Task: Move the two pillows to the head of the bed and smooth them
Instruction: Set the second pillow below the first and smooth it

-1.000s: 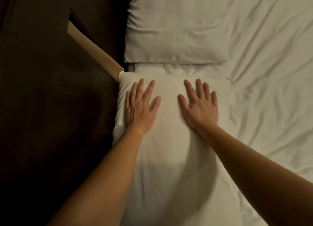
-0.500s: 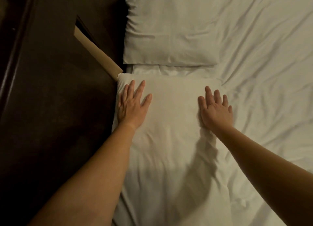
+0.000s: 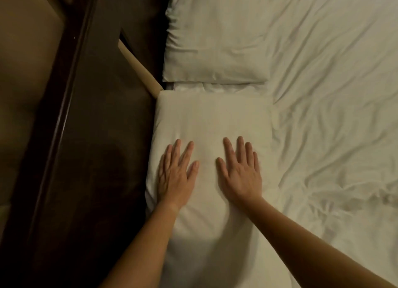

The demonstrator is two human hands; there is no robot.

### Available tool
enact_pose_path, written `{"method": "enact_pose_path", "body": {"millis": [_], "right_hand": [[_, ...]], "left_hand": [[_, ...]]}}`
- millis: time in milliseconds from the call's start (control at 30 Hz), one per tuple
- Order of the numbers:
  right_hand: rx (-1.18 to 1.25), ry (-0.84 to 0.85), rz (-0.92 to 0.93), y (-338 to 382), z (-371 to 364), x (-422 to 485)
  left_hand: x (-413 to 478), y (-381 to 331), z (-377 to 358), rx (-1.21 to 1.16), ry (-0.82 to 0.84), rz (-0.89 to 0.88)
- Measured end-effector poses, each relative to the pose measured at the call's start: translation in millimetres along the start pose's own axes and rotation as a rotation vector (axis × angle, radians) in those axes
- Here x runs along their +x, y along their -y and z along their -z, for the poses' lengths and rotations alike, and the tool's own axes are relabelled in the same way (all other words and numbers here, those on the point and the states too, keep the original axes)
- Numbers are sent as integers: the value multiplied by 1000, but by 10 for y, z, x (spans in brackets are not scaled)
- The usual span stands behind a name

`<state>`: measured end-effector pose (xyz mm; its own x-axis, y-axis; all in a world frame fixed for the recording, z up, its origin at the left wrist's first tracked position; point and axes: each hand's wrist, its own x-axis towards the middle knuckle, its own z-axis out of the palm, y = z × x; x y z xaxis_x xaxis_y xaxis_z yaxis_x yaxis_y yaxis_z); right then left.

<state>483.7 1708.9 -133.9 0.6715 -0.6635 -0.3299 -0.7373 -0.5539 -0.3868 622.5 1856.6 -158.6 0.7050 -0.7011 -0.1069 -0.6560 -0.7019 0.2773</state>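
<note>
Two white pillows lie end to end along the dark headboard side of the bed. The near pillow (image 3: 213,119) sits under both my hands. My left hand (image 3: 175,175) rests flat on its left part, fingers spread, holding nothing. My right hand (image 3: 241,173) lies flat beside it, palm down, fingers apart. The far pillow (image 3: 215,42) lies beyond a narrow gap, creased near its left edge.
A rumpled white sheet (image 3: 336,136) covers the bed to the right. A dark wooden headboard (image 3: 103,136) runs along the left, with a beige strip (image 3: 140,69) angled against it and a tan wall (image 3: 23,72) beyond.
Both hands slid back toward me along the near pillow. My right hand moved in from the pillow's right edge and lies close to the left hand again.
</note>
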Motion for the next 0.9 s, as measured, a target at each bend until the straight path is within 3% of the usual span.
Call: {"method": "enact_pose_path", "body": {"millis": [333, 533, 667, 900], "right_hand": [[-14, -26, -113, -674, -145, -220], [-32, 57, -182, -823, -42, -282], [5, 13, -247, -751, 110, -418], [-7, -28, -109, -135, -64, -1265]], "left_hand": [[-144, 263, -227, 48, -92, 10], [-166, 384, -41, -89, 1, 44], [-402, 370, 164, -152, 12, 151], [-1266, -177, 232, -11, -72, 41]]}}
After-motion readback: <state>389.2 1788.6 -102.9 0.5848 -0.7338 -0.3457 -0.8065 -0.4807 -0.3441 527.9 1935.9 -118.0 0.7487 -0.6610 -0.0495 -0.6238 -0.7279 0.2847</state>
